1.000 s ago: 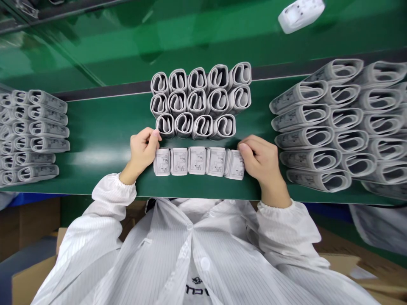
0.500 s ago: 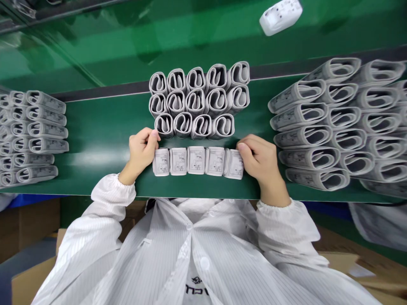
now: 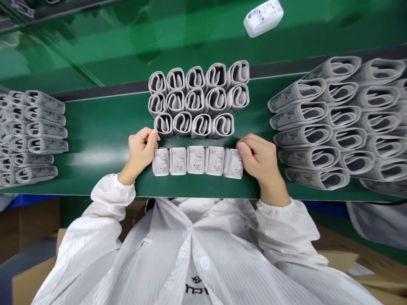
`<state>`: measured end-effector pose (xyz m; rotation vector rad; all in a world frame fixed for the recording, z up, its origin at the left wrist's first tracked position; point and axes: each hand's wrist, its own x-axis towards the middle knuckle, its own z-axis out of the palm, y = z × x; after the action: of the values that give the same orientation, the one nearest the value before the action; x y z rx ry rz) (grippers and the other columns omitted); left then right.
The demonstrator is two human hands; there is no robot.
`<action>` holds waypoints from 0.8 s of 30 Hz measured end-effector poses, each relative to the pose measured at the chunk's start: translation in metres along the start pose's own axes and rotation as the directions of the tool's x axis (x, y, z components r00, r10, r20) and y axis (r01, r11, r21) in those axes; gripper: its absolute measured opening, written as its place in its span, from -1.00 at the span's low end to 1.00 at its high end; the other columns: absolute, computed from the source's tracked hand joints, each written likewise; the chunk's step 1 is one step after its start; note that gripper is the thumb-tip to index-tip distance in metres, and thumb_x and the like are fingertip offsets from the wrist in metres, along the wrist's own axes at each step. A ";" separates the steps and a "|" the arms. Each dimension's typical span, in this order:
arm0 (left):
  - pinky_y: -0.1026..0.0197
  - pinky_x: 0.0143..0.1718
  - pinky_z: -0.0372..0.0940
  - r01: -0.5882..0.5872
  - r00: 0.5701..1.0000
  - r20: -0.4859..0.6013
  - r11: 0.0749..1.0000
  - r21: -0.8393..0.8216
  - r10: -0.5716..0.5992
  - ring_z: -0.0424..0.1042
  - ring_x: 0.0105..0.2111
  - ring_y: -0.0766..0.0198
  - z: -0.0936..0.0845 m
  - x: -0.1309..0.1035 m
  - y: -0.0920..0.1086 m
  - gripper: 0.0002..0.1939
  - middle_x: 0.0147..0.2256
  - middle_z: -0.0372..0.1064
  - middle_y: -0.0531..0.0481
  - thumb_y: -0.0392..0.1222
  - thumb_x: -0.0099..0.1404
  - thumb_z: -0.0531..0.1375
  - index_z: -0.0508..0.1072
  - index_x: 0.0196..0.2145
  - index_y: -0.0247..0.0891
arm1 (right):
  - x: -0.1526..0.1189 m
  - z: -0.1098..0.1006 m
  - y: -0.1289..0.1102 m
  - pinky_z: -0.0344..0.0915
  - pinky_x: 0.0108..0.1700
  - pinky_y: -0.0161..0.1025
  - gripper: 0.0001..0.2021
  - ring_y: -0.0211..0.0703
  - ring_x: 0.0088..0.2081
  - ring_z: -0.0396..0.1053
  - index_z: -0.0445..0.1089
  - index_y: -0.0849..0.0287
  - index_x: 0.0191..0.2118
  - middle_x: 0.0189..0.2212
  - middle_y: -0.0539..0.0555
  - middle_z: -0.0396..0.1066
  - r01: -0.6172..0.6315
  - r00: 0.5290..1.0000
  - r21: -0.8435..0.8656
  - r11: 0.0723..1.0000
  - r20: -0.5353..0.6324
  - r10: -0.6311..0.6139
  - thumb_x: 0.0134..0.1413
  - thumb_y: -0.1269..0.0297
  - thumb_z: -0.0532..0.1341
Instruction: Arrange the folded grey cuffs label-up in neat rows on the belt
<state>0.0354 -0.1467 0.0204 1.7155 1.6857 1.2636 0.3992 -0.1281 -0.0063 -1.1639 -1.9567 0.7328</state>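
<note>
A short row of folded grey-white printed sheets [image 3: 196, 160] lies in front of me, line drawings facing up. My left hand [image 3: 142, 146] is closed at the row's left end, thumb and curled fingers at the top corner of the end sheet. At the other end my right hand [image 3: 259, 156] is also closed, its thumb against the rightmost sheet. The curled fingers of both hands are partly hidden. Just beyond the row, more rolled printed sheets [image 3: 194, 101] stand on end in three rows, their coiled edges upward.
Stacks of rolled sheets stand at the left [image 3: 46, 144] and right [image 3: 305, 135] of the green table [image 3: 101, 140]. Behind a dark rail [image 3: 104, 90], a white plastic device [image 3: 263, 19] lies on a green surface. Cardboard boxes [image 3: 34, 271] sit below the table.
The white device beyond the rail has shifted left. Both hands and the row between them have stayed in place.
</note>
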 end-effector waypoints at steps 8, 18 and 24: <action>0.21 -0.58 0.08 0.002 1.000 0.002 1.000 0.004 -0.002 0.20 -0.70 0.39 0.000 0.000 0.001 -0.33 -0.69 0.28 0.13 0.42 0.58 0.12 0.46 -0.48 -0.15 | 0.000 0.000 0.000 0.34 -0.30 -0.01 -0.62 -0.02 -0.37 0.43 0.39 0.03 -0.37 -0.41 0.09 0.46 -0.015 1.000 0.011 1.000 -0.005 0.015 0.57 0.08 0.15; 0.21 -0.58 0.09 0.020 1.000 0.008 0.999 0.047 -0.021 0.22 -0.69 0.38 -0.001 0.001 0.001 -0.34 -0.69 0.28 0.12 0.38 0.60 0.12 0.47 -0.49 -0.14 | -0.001 0.003 0.004 0.33 -0.31 -0.08 -0.65 -0.07 -0.37 0.44 0.39 0.06 -0.36 -0.41 0.07 0.48 0.072 0.995 -0.010 0.997 -0.062 -0.072 0.57 0.15 0.18; 0.22 -0.56 0.13 0.018 1.000 0.006 0.997 0.069 -0.018 0.24 -0.68 0.37 -0.003 0.003 -0.001 -0.43 -0.68 0.29 0.12 0.24 0.60 0.16 0.47 -0.49 -0.14 | 0.000 0.003 0.004 0.33 -0.29 -0.09 -0.63 -0.08 -0.36 0.44 0.39 0.06 -0.35 -0.39 0.07 0.47 0.107 0.986 0.001 0.994 -0.131 -0.106 0.60 0.14 0.14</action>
<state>0.0319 -0.1450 0.0222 1.7379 1.7556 1.2034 0.3982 -0.1266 -0.0112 -1.0670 -1.8890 0.5932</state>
